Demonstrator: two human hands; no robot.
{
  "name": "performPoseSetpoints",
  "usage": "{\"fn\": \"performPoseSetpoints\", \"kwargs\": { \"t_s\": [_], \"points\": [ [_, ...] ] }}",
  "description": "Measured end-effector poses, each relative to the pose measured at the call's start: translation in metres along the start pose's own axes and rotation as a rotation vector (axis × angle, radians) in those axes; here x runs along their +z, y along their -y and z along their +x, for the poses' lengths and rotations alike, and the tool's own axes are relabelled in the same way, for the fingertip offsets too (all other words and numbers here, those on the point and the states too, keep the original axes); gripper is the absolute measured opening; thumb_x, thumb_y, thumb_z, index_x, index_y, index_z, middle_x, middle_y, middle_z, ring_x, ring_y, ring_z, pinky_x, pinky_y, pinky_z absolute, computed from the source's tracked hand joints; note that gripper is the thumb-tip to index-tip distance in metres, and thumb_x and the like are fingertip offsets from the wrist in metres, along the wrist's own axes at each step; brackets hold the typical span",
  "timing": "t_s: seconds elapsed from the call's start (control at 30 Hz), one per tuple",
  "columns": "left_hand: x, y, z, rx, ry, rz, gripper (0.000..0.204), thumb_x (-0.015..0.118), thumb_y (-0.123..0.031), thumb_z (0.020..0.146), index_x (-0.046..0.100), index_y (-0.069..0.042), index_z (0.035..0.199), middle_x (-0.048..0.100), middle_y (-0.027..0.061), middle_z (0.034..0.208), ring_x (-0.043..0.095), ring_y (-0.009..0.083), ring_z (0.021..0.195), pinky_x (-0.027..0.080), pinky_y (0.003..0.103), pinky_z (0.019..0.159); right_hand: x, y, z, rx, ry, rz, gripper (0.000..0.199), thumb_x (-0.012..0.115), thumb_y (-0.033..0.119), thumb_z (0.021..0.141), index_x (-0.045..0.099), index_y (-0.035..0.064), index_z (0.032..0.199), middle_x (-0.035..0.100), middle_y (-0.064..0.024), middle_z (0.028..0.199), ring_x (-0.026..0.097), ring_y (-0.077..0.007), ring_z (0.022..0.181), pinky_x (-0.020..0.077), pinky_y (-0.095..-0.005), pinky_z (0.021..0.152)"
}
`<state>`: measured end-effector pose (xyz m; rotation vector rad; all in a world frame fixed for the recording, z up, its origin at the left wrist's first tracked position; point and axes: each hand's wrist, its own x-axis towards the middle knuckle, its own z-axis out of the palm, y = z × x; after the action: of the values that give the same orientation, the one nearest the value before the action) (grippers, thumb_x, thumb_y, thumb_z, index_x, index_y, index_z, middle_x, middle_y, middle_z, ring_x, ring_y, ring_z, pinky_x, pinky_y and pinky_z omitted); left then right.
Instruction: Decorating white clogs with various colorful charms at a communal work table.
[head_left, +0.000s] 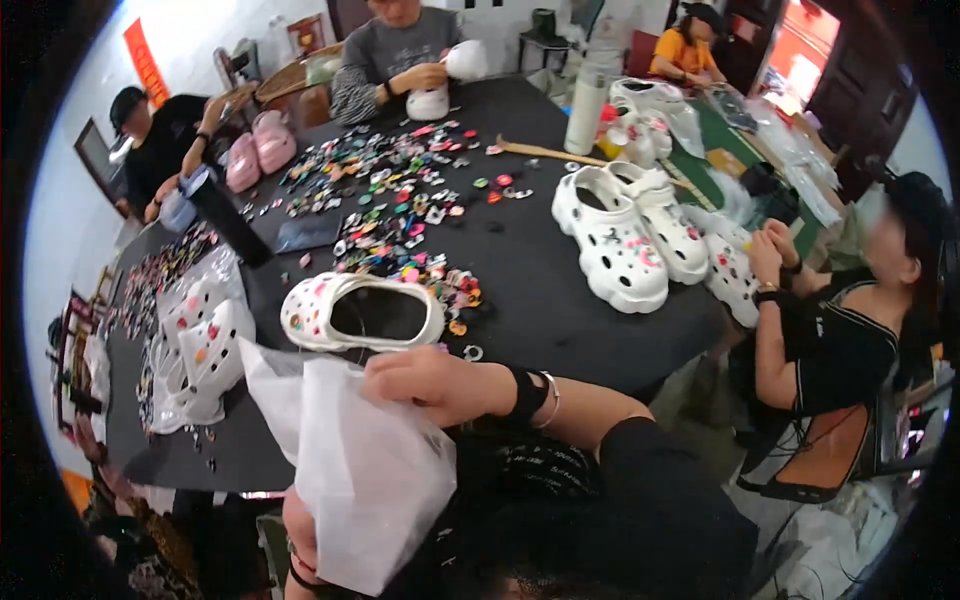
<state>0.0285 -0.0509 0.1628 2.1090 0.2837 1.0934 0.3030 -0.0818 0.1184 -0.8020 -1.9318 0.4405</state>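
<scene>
A whitish, translucent plastic bag (365, 490) hangs in front of me near the table's front edge. My right hand (425, 382) is closed on the bag's upper edge, fingers pinched together. My left hand (300, 525) is against the bag's lower left side, its fingers hidden behind the plastic. Just beyond the bag, a white clog (305, 312) with small colourful charms on its toe lies on the black tabletop, its opening facing up. To its left, a clear bag (165, 385) holds white clogs with charms (215, 345).
Loose charms (400, 215) spread over the table (520, 340). A pair of white clogs (620, 240) stands at the right, near a bottle (586, 115) and a wooden stick (550, 152). A black cylinder (230, 220), a phone (308, 235) and pink clogs (272, 140) lie farther left. Several people work around.
</scene>
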Motion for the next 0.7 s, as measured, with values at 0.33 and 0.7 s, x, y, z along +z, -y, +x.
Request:
{"fn": "performPoseSetpoints", "kwargs": {
  "t_s": [0.33, 0.7],
  "points": [
    [0.035, 0.024, -0.001, -0.036, 0.211, 0.482, 0.060, 0.076, -0.004, 0.070, 0.054, -0.006, 0.125, 0.051, 0.0208, 0.133, 0.055, 0.0369, 0.114, 0.045, 0.045, 0.097, -0.130, 0.044, -0.047, 0.185, -0.776, -0.883, 0.034, 0.067, 0.018, 0.079, 0.063, -0.0005, 0.107, 0.068, -0.0170, 0.095, 0.067, -0.0326, 0.085, 0.0526, -0.0395, 0.075],
    [0.065, 0.029, 0.007, -0.054, 0.223, 0.779, 0.078, 0.082, -0.012, 0.066, 0.048, -0.008, 0.136, 0.033, 0.0212, 0.148, 0.042, 0.0396, 0.126, 0.032, 0.051, 0.106, -0.353, 0.034, -0.172, 0.574, -0.932, -1.607, 0.024, 0.060, 0.009, 0.080, 0.061, -0.0015, 0.103, 0.067, -0.0258, 0.088, 0.066, -0.0418, 0.083, 0.0518, -0.0470, 0.074]
  ]
}}
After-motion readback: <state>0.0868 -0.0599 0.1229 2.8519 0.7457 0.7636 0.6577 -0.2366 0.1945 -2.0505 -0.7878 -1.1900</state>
